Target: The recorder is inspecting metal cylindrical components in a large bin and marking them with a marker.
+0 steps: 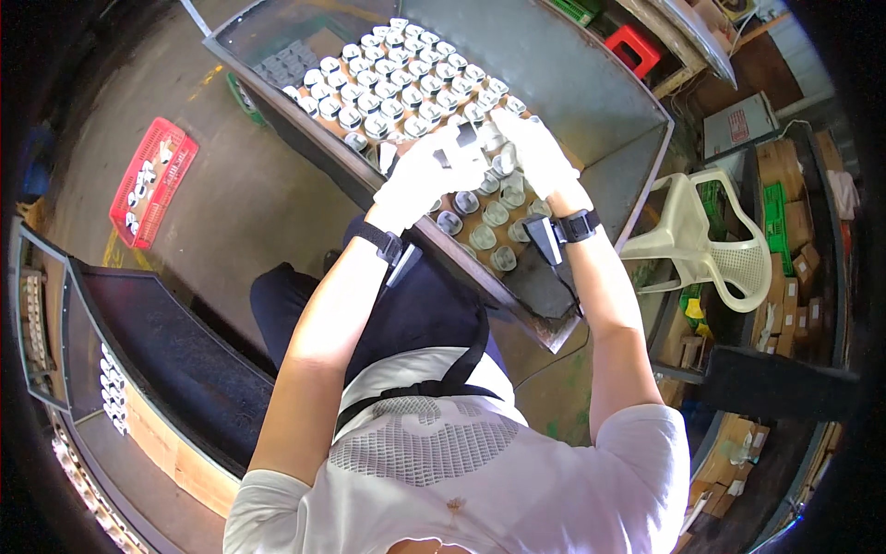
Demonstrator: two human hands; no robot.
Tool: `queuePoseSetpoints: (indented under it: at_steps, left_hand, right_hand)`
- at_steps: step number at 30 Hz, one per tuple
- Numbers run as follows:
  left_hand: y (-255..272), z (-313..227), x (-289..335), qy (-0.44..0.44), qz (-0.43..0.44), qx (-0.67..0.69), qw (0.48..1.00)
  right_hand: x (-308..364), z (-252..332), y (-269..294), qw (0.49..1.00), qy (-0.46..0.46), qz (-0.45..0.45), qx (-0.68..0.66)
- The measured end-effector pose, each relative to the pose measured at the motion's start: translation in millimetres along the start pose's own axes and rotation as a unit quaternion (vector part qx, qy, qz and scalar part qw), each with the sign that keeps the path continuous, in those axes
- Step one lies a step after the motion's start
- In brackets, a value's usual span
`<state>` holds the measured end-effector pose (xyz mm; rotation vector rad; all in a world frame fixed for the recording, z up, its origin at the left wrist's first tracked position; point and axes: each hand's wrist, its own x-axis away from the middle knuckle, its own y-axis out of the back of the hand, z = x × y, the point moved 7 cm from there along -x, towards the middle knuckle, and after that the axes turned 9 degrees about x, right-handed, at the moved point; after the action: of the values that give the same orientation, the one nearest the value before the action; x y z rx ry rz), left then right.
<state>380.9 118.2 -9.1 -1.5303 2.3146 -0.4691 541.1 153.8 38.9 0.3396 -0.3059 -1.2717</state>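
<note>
Both hands wear white gloves that glare in the light, over a metal-sided cart [318,152]. My left hand [420,180] is closed around a silver piston [467,135] with a dark side patch. Close beside it, my right hand [535,157] has its fingers bent inward; glare hides what they hold. Many silver pistons [374,125] with dark skirts stand in rows on brown cardboard beyond my hands. Several greyer pistons [496,214] stand more loosely on the near part of the cardboard, under and in front of my hands.
A red crate [152,189] with several pistons sits on the floor at left. At lower left, a dark bench [166,314] stands near more pistons [113,388]. A white plastic chair [688,231] is to the right, before shelves with cardboard boxes [784,175]. A red stool [633,51] stands behind the cart.
</note>
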Motion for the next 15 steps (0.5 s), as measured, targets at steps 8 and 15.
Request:
queuePoseSetpoints:
  at_steps: [8,15]
  left_hand:
    - [-7.1,-13.8,6.1,-0.293,-0.021,-0.765,0.573]
    - [-1.0,-25.9,6.4,-0.274,-0.047,-0.661,0.697]
  right_hand:
    - [6.8,5.1,19.1,0.987,0.078,-0.028,0.136]
    - [7.5,12.3,-17.1,0.965,0.038,0.126,0.229]
